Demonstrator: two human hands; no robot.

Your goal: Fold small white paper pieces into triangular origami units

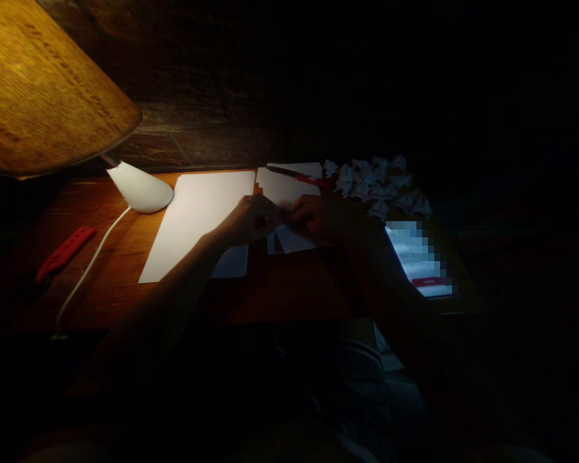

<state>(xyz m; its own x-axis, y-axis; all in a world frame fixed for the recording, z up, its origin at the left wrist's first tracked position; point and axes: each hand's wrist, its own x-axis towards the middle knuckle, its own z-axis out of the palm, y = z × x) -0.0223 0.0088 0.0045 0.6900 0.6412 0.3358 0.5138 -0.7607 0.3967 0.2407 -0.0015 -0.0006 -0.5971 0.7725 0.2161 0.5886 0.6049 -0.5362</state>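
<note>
Hands: left hand (251, 216) and right hand (317, 217) meet, fingers curled inward; blur and shadow hide their grip, so I cannot tell how far open they are or whether a slip is pinched between.
Small sheets: pile (294, 186) below the hands by the far edge, probably kept there for easy reach.
Knife: red-handled tool (313, 181) across the pile, perhaps weighting it.
Large sheets: stack (197, 209) left of the pile, squarest to the light.
Folded pieces: heap (367, 183) toward the far right corner, seemingly set aside from the hands.
Phone: lit screen (403, 251) at the near right corner, presumably for viewing.
Lamp: base (142, 190) near the far edge, shade over the left end.
Bench: brown wood (294, 289), glossy.
Room: rough wall (174, 138) behind; otherwise I see mostly darkness.
</note>
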